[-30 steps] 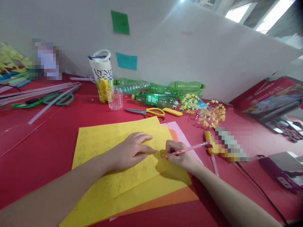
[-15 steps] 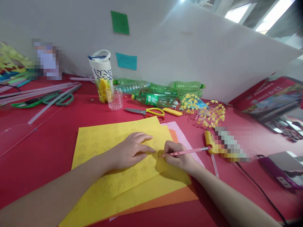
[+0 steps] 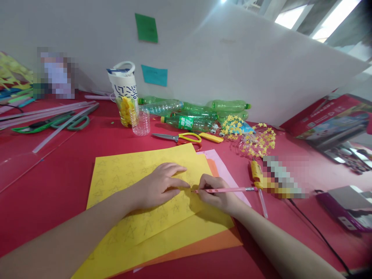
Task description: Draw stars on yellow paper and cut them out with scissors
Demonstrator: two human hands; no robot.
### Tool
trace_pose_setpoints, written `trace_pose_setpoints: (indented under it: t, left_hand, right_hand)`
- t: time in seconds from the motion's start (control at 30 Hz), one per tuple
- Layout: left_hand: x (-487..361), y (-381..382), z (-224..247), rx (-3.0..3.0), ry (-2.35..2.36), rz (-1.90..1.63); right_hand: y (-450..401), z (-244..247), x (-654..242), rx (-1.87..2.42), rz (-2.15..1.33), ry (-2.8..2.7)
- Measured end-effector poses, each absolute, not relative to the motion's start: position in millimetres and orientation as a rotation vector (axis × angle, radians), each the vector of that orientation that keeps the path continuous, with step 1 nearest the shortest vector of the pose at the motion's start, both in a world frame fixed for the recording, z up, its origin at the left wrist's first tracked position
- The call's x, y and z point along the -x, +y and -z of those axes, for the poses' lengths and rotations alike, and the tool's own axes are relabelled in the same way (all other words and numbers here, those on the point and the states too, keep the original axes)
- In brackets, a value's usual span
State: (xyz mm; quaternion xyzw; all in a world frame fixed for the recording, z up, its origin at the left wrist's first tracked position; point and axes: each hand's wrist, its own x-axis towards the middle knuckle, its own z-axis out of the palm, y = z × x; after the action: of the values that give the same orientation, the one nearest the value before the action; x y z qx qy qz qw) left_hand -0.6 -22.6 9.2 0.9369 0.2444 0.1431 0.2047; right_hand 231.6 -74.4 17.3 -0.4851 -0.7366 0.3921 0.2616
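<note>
A yellow sheet with several pencilled stars lies on top of more yellow, orange and pink paper. My left hand rests flat on it, fingers spread, holding nothing. Just to its right, my right hand grips a pink pencil, whose tip meets the sheet close to my left fingertips. The pencil's other end points right, toward a yellow glue gun.
Behind the paper lie scissors, a yellow comb-like piece, green bottles, a clear cup and star decorations. Straws and green scissors are at left. A purple device sits right.
My right hand has shifted slightly left, and the pencil has tilted closer to level, its tip nearer my left fingertips. My left hand stays in place on the sheet.
</note>
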Motion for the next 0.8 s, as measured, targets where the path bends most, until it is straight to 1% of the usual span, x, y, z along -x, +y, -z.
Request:
trace_pose_setpoints:
  t: [0.57,0.8]
  left_hand:
    - [1.5,-22.8,-8.9,-2.618,0.675,-0.424]
    - [1.0,-22.5,-8.4,-2.618,0.678,-0.406]
  right_hand:
    - [-73.9,-8.6,-233.3,1.421,-0.791,-1.973]
    - [-74.0,-10.9,-234.0,1.416,-0.823,-1.964]
